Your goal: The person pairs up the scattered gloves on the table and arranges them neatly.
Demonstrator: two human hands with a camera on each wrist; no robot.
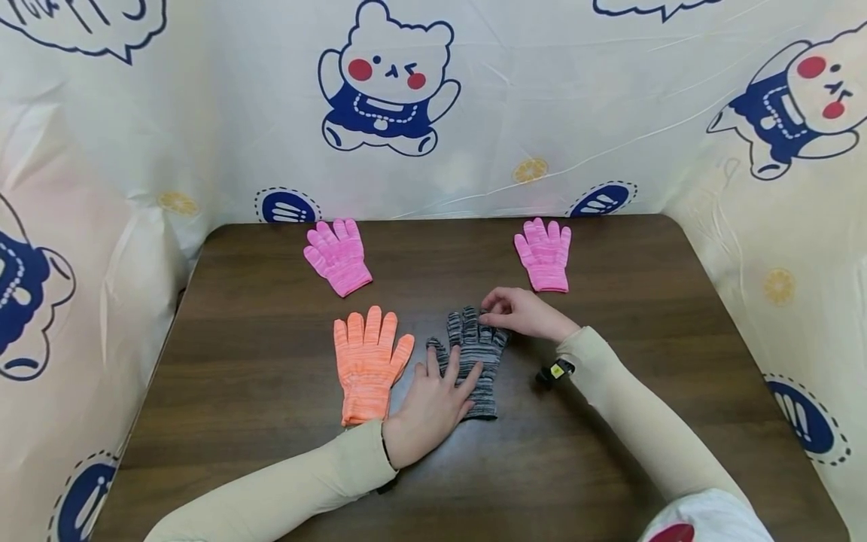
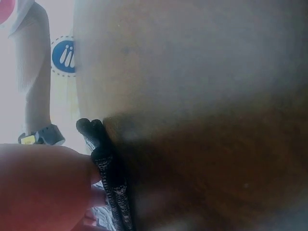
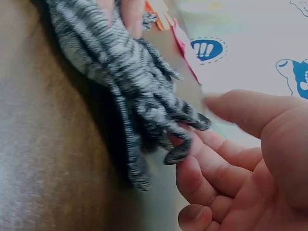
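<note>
Gray striped glove (image 1: 485, 352) touched at both ends

Your left hand (image 1: 428, 410) rests spread-fingered on its lower part, grasping nothing. Your right hand (image 1: 531, 312) has bent fingers touching its fingertips; whether they pinch, you cannot tell. The glove lies on the brown table (image 1: 250, 376), just right of an orange glove (image 1: 366, 369). Farther out, a left pink glove (image 1: 341, 258) and a right pink glove (image 1: 545, 257) lie near the far edge, before a bear-printed cloth (image 1: 515, 90).

Front-R glove (image 1: 485, 355) beside front-L glove (image 1: 366, 363) on tbl (image 1: 250, 369), 2 back gloves (image 1: 339, 257) behind, L & R
</note>
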